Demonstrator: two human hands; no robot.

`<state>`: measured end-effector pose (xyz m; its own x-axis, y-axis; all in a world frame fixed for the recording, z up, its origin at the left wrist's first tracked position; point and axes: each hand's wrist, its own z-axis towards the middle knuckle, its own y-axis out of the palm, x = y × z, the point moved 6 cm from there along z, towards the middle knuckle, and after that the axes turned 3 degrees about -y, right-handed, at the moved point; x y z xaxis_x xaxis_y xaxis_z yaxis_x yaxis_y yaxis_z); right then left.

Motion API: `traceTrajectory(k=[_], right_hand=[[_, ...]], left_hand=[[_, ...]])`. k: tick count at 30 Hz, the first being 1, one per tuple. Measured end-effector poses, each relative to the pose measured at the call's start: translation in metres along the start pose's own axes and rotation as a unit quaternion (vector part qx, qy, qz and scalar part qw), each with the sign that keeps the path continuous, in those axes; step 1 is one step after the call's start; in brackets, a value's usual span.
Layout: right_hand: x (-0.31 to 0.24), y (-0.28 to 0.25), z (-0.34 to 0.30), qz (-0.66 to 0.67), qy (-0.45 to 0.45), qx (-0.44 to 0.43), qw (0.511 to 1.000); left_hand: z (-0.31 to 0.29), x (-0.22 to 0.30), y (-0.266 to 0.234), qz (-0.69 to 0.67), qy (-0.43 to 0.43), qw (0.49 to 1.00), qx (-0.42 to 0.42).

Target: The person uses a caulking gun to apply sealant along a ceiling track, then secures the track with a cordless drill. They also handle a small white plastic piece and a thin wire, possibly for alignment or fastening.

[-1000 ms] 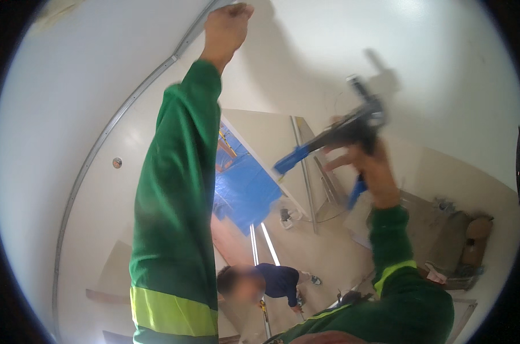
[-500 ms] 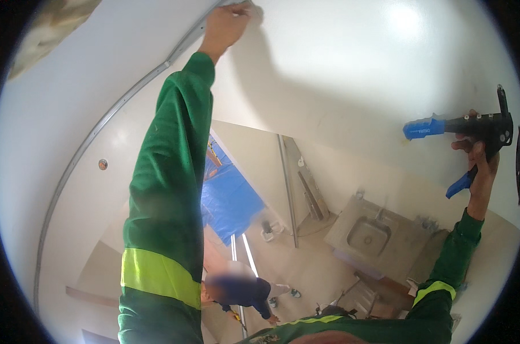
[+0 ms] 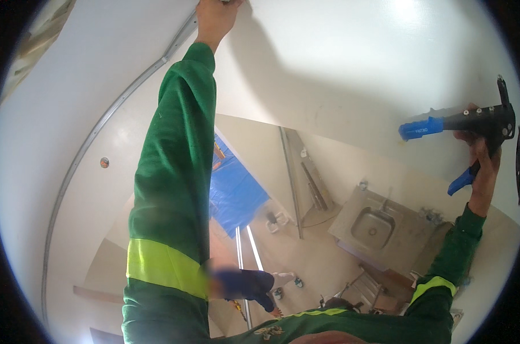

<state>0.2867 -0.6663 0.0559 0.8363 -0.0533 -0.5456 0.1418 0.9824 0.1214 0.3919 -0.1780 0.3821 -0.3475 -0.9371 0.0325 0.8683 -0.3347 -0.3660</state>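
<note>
My left arm, in a green sleeve with a yellow band, stretches up to the top edge. There my left hand (image 3: 217,22) is closed beside a grey metal strip (image 3: 102,123), which curves down along the white wall surface. Its fingertips are partly cut off by the frame, and a small pale thing seems to show at them, too little to name. On the far right my right hand (image 3: 482,166) grips a rivet gun (image 3: 472,122) with a black body and blue-tipped handles. The handles are spread apart, and its nose points upward beside the white wall (image 3: 329,63).
Well below are a steel sink (image 3: 372,228), a blue sheet (image 3: 234,186) and long pale bars (image 3: 253,246) on the floor. Another person in dark clothes (image 3: 245,285) bends near the bars. A round fitting (image 3: 104,163) sits in the left wall. Boards (image 3: 314,186) lean in a corner.
My left hand has shifted slightly up and left, its fingertips nearing the frame's edge. The rivet gun remains in my right hand, almost unmoved. Below, the view has shifted slightly.
</note>
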Motion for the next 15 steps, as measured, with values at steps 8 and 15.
traceTrajectory(k=[8, 15], right_hand=[[-0.003, 0.224, -0.011, 0.283, 0.133, -0.096, 0.945], [-0.008, 0.426, 0.080, 0.517, 0.168, -0.108, 0.832]], left_hand=[[0.029, -0.030, 0.005, 0.157, 0.110, 0.973, -0.130], [0.050, -0.007, -0.014, 0.248, 0.146, 0.936, -0.204]])
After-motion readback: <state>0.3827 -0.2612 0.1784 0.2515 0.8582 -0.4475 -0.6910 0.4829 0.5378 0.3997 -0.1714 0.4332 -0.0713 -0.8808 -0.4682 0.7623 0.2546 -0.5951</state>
